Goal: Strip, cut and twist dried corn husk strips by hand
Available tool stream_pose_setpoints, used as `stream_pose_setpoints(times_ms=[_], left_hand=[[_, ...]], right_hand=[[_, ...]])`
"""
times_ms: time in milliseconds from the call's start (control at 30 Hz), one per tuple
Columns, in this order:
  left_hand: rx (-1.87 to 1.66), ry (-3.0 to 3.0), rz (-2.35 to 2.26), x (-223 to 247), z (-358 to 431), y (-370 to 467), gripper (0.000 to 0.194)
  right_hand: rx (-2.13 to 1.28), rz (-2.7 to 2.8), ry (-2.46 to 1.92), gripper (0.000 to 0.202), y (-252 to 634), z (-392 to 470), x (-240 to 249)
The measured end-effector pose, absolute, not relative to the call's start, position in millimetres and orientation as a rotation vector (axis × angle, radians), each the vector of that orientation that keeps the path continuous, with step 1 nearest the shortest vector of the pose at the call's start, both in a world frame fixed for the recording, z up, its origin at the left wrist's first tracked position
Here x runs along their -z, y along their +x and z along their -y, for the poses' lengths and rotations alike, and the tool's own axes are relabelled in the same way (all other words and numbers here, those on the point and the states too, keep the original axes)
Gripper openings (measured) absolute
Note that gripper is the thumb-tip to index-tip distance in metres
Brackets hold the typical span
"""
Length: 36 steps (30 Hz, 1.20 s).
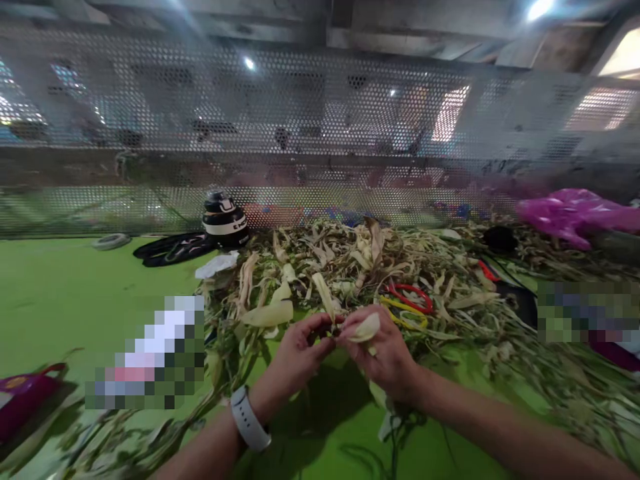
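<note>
Both hands meet over the green tabletop, fingertips almost touching. My left hand [299,350], with a pale watch strap on the wrist, pinches at the lower end of an upright strip of pale corn husk [324,297]. In my right hand [383,353], closed fingers grip another piece of corn husk [369,328], whose pale tip curls out over the knuckles. The exact meeting point of the fingertips is small and partly hidden. Just beyond the hands spreads a heap of dry corn husks [320,250]. A wide, pale yellow husk [270,313] lies left of my left hand.
Red [415,298] and yellow [407,313] loops lie on the husks. A black jug [225,223] stands at the back left beside a roll of tape [111,241]. A pink plastic bag [575,215] sits at right. A perforated metal panel [300,133] rises behind.
</note>
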<state>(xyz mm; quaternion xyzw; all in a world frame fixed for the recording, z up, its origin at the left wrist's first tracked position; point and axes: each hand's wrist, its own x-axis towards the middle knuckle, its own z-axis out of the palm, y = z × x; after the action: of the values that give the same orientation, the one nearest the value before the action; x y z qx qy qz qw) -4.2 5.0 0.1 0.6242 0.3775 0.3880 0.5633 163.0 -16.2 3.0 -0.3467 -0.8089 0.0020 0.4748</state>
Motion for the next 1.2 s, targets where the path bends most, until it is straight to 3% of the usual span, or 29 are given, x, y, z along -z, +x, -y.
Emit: stream_pose_setpoints(times_ms=[133,333,600,733,900,1200], left_hand=[[-0.902,1.570,-0.901,-2.9,-3.2,-5.0,0.013],[-0.906,1.619,-0.841,-8.0,-0.3,-5.4,0.022],[-0.878,1.601,-0.799,-19.6,2.5,-9.9,0.019],[-0.887,1.440,-0.796,-21.0,3.9,-7.3,0.011],[-0.852,1.411,-0.759,-14.8,-1.1,-4.7,0.021],[-0.831,1.409,-0.712,-12.1,-3.8,-7.1,0.018]], right_hand=[[-0.042,1.896,-0.971,0.006,166.0,9.2,-0.2],[-0.148,1.899,-1.061,0.014,163.9,10.1,3.7],[-0.772,1.660,-1.144,0.020,156.3,17.5,3.5],[-0.811,1.606,-1.141,0.021,156.5,18.1,5.5],[-0.800,1.574,-1.142,0.024,156.0,18.4,2.2],[-0.778,1.542,-1.177,0.024,157.0,15.6,5.1]])
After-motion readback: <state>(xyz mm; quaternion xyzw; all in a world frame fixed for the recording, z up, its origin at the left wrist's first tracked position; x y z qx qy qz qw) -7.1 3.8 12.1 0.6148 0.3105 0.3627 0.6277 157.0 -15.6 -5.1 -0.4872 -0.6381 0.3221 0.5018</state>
